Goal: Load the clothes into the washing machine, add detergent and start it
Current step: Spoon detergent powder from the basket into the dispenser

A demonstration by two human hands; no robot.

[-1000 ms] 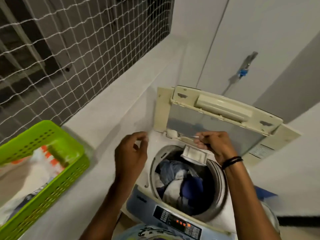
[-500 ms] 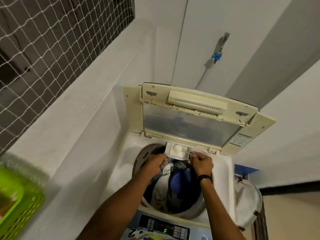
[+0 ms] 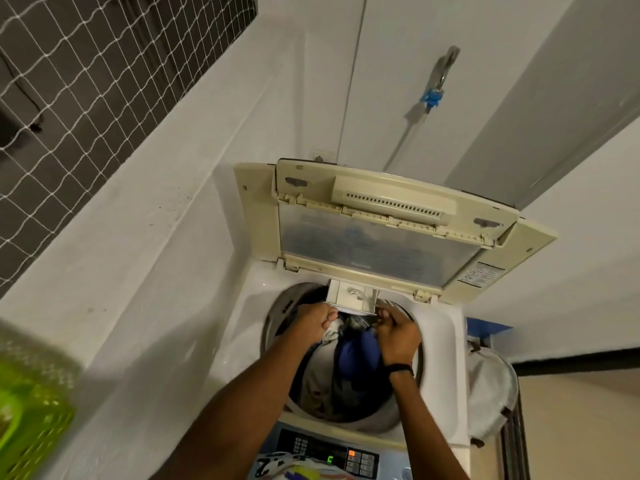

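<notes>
Your left hand [image 3: 313, 322] and right hand [image 3: 398, 332] each close their grip on 1 front corner of the detergent drawer [image 3: 353, 301], above clothes [image 3: 349, 355] in the washing machine [image 3: 446, 344].

both hands [image 3: 356, 327] have dropped from the lid to the detergent drawer [image 3: 351, 301].

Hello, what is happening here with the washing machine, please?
A person stands over a white top-loading washing machine whose cream lid is raised. The drum already holds a heap of blue and grey clothes. Both hands, the left hand and the right hand, are at the small white detergent drawer on the back rim. The control panel display is lit.
</notes>
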